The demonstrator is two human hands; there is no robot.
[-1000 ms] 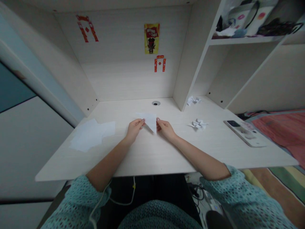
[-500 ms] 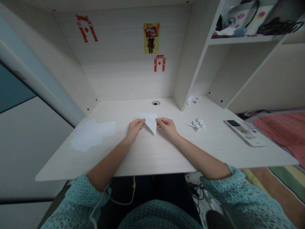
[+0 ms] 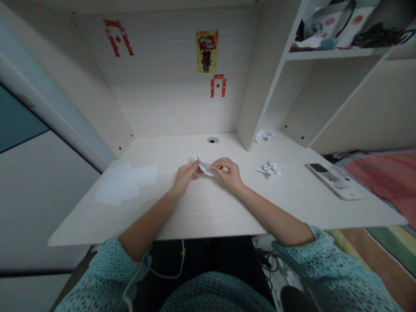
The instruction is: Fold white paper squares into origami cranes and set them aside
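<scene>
Between my two hands a small white sheet of paper (image 3: pixel 206 167) is held over the middle of the desk, curved and seen partly edge-on. My left hand (image 3: pixel 186 175) pinches its left side with thumb and fingers. At the right end, my right hand (image 3: pixel 229 173) has the paper's edge between thumb and fingertips. Part of the paper is covered by the fingers. Off to the left lies a spread of loose white paper sheets (image 3: pixel 121 184). Right of my right hand sits a cluster of folded white paper pieces (image 3: pixel 270 169).
Farther back, beside the upright divider (image 3: pixel 256 86), is a second cluster of folded paper (image 3: pixel 265 137). A phone (image 3: pixel 333 181) lies at the desk's right. A cable hole (image 3: pixel 212 140) is near the back panel. A white cord (image 3: pixel 169 275) hangs below the front edge.
The paper has gone from a flat triangular shape facing me to a tilted, curved one. My right hand has shifted slightly left, and the fingers of both hands have changed their grip.
</scene>
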